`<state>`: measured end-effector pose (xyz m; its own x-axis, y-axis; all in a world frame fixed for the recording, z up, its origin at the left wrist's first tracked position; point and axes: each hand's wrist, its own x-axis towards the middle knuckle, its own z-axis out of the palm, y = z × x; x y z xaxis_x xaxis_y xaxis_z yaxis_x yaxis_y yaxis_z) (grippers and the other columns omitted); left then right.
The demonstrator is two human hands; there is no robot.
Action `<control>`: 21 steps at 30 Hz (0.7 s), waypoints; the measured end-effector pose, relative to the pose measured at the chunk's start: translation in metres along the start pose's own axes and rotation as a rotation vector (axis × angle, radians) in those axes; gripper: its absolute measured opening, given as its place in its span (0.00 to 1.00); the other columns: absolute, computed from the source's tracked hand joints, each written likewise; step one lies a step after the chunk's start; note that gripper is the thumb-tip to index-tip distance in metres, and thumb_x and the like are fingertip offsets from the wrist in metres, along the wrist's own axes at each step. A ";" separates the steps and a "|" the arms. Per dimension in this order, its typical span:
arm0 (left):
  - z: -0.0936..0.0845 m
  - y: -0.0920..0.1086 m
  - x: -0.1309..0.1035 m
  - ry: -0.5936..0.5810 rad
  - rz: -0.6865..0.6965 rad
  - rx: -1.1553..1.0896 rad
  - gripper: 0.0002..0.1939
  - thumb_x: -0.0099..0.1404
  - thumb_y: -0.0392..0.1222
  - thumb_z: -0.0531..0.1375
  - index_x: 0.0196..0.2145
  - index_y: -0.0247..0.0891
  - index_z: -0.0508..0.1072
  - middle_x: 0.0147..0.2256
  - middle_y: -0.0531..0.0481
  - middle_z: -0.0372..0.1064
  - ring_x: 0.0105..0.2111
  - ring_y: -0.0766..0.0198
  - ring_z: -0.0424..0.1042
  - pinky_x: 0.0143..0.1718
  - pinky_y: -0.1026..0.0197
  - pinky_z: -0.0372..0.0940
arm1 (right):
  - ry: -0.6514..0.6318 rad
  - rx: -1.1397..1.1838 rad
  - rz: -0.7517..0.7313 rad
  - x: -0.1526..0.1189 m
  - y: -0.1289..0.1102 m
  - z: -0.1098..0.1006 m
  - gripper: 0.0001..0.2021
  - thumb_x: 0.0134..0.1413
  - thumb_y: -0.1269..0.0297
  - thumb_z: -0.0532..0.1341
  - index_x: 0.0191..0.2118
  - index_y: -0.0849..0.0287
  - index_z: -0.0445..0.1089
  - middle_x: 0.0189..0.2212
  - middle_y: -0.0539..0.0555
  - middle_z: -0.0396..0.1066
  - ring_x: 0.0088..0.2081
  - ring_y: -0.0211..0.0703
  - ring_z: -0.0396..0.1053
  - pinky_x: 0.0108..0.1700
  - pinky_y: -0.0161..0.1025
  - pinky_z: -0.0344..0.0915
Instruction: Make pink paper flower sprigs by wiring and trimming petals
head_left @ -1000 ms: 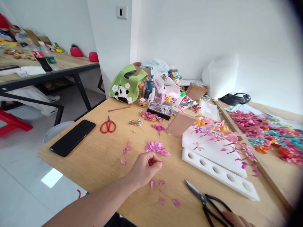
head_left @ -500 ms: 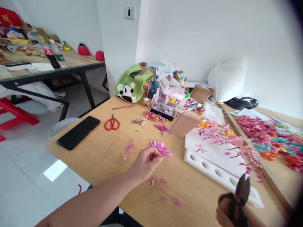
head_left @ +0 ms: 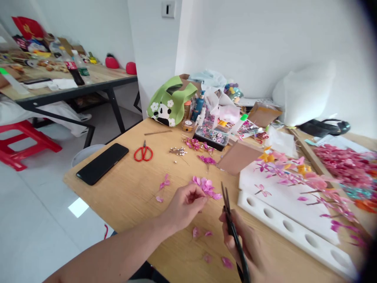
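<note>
My left hand (head_left: 188, 206) is closed in a pinch at the base of a cluster of pink-purple petals (head_left: 206, 186), just above the wooden table (head_left: 129, 196). To its right, my right hand (head_left: 244, 239) is wrapped round dark pliers (head_left: 231, 228). Their slender jaws point up and away, slightly apart, close to the cluster but not touching it. Loose pink petals (head_left: 226, 262) lie on the wood below my hands, and a small pink sprig (head_left: 165, 181) lies to the left.
Red-handled scissors (head_left: 143, 153) and a black phone (head_left: 103, 163) lie at the left. A white foam block with holes (head_left: 288, 225) bears flower sprigs at the right. Behind stand a bead tray (head_left: 211, 136) and a green bag (head_left: 169, 104).
My right hand has come in from the lower right with the pliers, nearer to the petal cluster. My left hand keeps its pinch. The view has shifted slightly.
</note>
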<state>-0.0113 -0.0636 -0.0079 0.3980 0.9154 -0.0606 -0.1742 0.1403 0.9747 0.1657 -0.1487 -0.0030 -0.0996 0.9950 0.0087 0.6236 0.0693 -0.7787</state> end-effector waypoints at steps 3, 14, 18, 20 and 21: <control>0.000 -0.003 0.000 -0.018 -0.012 0.003 0.10 0.59 0.44 0.60 0.26 0.35 0.66 0.21 0.56 0.60 0.23 0.70 0.61 0.27 0.66 0.58 | -0.092 0.019 0.029 0.000 -0.006 -0.002 0.17 0.61 0.46 0.50 0.33 0.54 0.61 0.22 0.48 0.64 0.23 0.40 0.63 0.27 0.36 0.61; -0.001 -0.001 -0.001 -0.056 -0.026 -0.007 0.07 0.58 0.39 0.59 0.25 0.36 0.66 0.21 0.55 0.61 0.24 0.69 0.63 0.28 0.65 0.59 | -0.363 0.047 0.004 0.011 -0.019 -0.011 0.15 0.60 0.49 0.51 0.30 0.54 0.59 0.21 0.47 0.67 0.22 0.40 0.66 0.25 0.34 0.59; -0.001 -0.002 0.000 -0.079 -0.051 -0.030 0.06 0.57 0.38 0.59 0.25 0.35 0.66 0.22 0.55 0.63 0.25 0.68 0.65 0.30 0.65 0.61 | -0.383 0.064 0.003 0.010 -0.009 -0.009 0.14 0.62 0.51 0.49 0.31 0.54 0.58 0.22 0.48 0.67 0.23 0.40 0.66 0.27 0.35 0.60; -0.001 -0.002 0.001 -0.078 -0.061 -0.042 0.06 0.57 0.38 0.59 0.25 0.35 0.67 0.22 0.55 0.63 0.25 0.68 0.66 0.30 0.65 0.62 | -0.373 0.080 0.022 0.008 -0.004 -0.007 0.15 0.62 0.50 0.48 0.30 0.54 0.56 0.21 0.47 0.66 0.22 0.39 0.65 0.27 0.35 0.59; -0.001 -0.002 0.001 -0.077 -0.063 -0.045 0.06 0.57 0.38 0.59 0.25 0.35 0.67 0.22 0.55 0.63 0.25 0.68 0.66 0.30 0.65 0.62 | -0.373 0.090 0.037 0.007 -0.002 -0.006 0.15 0.62 0.49 0.47 0.30 0.54 0.56 0.21 0.47 0.65 0.22 0.38 0.64 0.26 0.34 0.59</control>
<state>-0.0118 -0.0628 -0.0106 0.4774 0.8727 -0.1027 -0.1865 0.2148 0.9587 0.1684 -0.1412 0.0022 -0.3635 0.9011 -0.2362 0.5629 0.0104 -0.8265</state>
